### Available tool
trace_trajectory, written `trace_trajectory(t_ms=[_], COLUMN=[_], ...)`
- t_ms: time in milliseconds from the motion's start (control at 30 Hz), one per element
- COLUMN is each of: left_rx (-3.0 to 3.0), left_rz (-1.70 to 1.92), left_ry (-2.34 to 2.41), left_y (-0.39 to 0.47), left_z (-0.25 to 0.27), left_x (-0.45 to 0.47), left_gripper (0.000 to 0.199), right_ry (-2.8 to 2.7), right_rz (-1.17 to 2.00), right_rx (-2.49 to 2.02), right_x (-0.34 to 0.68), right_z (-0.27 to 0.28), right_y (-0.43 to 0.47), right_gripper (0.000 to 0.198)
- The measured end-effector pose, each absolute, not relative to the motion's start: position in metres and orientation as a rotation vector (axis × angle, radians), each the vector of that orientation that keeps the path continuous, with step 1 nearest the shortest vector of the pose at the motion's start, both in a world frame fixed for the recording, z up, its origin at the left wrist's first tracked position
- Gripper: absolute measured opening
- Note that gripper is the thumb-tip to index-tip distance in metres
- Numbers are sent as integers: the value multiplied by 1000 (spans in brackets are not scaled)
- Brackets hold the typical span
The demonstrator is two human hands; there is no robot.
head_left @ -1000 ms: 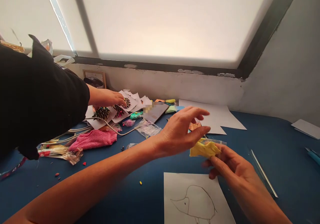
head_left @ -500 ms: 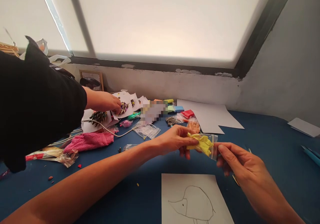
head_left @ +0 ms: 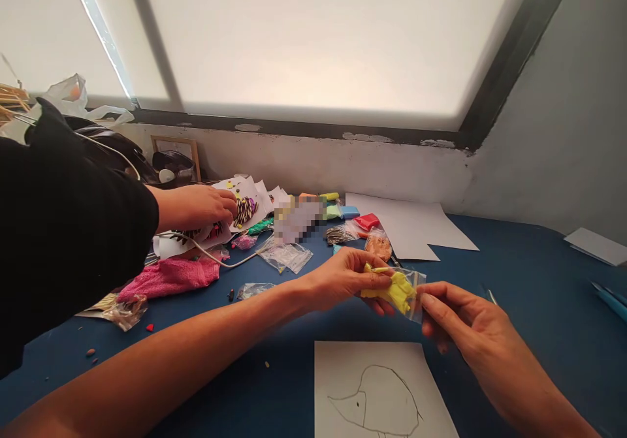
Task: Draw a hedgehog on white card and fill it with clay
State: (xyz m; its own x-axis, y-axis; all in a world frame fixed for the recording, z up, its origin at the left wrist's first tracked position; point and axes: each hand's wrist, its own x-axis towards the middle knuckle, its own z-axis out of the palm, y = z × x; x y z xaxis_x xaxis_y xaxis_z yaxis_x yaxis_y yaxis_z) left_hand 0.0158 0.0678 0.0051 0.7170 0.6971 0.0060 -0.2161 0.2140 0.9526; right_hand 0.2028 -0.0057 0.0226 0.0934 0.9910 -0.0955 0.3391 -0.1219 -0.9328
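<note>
Holding a clear bag (head_left: pixel 418 311) and a yellow lump (head_left: pixel 402 293) in the air above the blue table (head_left: pixel 533 294), just beyond a paper drawing (head_left: pixel 386 392). Closing thumb and fingers of the left hand (head_left: pixel 343 278) firmly on the lump, covering part of it; cannot make out its full extent inside the plastic. Pinching the bag's right edge between thumb and forefinger of the right hand (head_left: pixel 475 324), with other fingers curled underneath, partly hidden. Losing the bottom of the drawing below the view. Farther back, showing only coarse pixels over a flat object (head_left: pixel 301 219), and a co-worker's hand (head_left: pixel 208 206) by spiky figures (head_left: pixel 245 211), with a black sleeve (head_left: pixel 73 229) cut off at left. Unlike a second ago, gripping the lump with the left hand instead of keeping it apart, and revealing a red packet (head_left: pixel 367 222) formerly behind it.
</note>
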Motion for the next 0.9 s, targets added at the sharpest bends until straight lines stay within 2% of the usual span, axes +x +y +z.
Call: trace_trajectory(t_ms=[433, 600, 900], left_rx=[1262, 1251, 1343], left_rz=[709, 705, 658], left_ry=[463, 499, 570], left_y=[62, 62, 59], left_z=[5, 6, 11], left_x=[18, 17, 16], left_gripper=[29, 31, 40], right_ry=[-1329, -1444, -1640], right_rz=[863, 726, 703], right_rx=[-1660, -1524, -1450], right_x=[195, 197, 205], right_z=[30, 28, 17], right_y=[-7, -9, -10], right_gripper=[35, 30, 30])
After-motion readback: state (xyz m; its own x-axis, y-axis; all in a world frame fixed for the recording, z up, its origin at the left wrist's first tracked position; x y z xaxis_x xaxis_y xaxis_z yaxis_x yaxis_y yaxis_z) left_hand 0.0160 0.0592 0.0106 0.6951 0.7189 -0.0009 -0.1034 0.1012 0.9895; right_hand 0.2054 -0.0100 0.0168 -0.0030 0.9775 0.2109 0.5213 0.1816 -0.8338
